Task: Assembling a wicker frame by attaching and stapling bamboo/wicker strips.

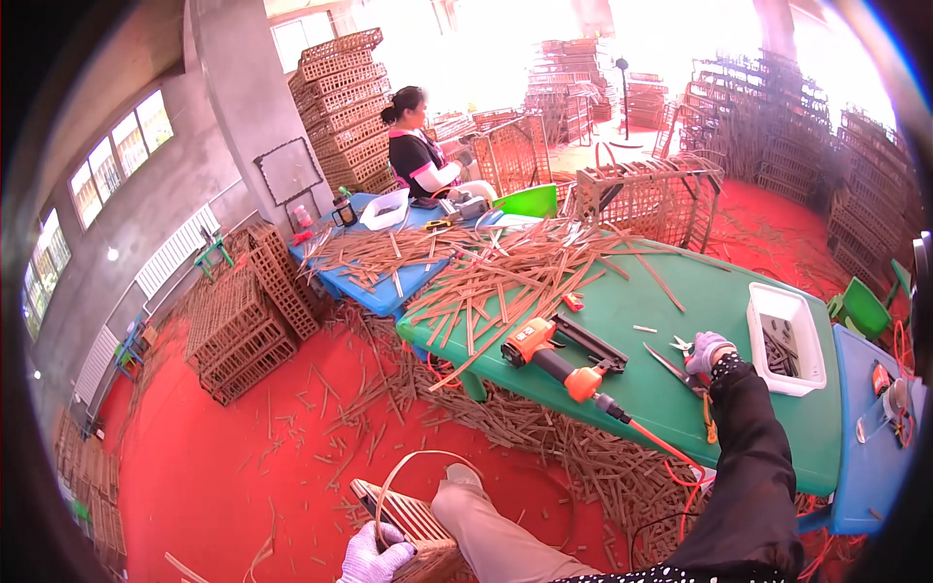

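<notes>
The gloved left hand (372, 556) is clenched around a small woven basket (413, 530) with a thin bent handle, low above the red floor. On the green table (739, 291), split strips (486, 282) heap at its left end, an orange nail gun (554, 358) lies mid-table, and the gloved right hand (708, 352) grasps scissors (673, 369) (just beside a white tray (787, 340) near the right edge)
</notes>
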`<state>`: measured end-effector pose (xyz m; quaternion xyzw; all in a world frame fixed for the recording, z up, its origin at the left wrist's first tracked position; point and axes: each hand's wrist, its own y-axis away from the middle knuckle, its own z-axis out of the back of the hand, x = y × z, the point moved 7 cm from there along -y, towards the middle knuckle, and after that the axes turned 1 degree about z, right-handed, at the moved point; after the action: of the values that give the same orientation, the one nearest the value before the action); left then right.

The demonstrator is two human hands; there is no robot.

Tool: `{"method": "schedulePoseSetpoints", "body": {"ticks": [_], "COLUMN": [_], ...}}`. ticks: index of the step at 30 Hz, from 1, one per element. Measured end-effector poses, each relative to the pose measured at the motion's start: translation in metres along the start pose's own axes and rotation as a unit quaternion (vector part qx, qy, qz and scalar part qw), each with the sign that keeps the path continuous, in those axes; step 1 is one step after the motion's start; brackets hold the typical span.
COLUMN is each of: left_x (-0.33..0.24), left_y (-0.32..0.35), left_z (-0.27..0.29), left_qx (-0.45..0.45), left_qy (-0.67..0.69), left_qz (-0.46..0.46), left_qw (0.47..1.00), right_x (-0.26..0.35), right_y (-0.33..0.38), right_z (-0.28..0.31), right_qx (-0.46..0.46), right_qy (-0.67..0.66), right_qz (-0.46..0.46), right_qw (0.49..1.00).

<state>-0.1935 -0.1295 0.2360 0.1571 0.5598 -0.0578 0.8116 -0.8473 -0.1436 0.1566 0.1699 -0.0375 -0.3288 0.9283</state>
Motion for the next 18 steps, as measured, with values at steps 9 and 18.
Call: {"method": "schedulePoseSetpoints", "body": {"ticks": [9, 18], "left_x": [-0.011, 0.004], "left_y": [0.005, 0.011], "left_z": [-0.002, 0.003], "left_qx": [-0.082, -0.111], "left_qy": [-0.042, -0.116], "left_qz": [0.015, -0.025], "left_qw": [0.996, 0.987], "right_x": [-0.047, 0.187], "right_y": [0.005, 0.192], "right_z": [0.013, -0.026], "right_qx": [-0.281, 0.332], "right_qy": [-0.328, -0.868], "right_qz": [-0.004, 0.212], "right_qw": [0.902, 0.304]}}
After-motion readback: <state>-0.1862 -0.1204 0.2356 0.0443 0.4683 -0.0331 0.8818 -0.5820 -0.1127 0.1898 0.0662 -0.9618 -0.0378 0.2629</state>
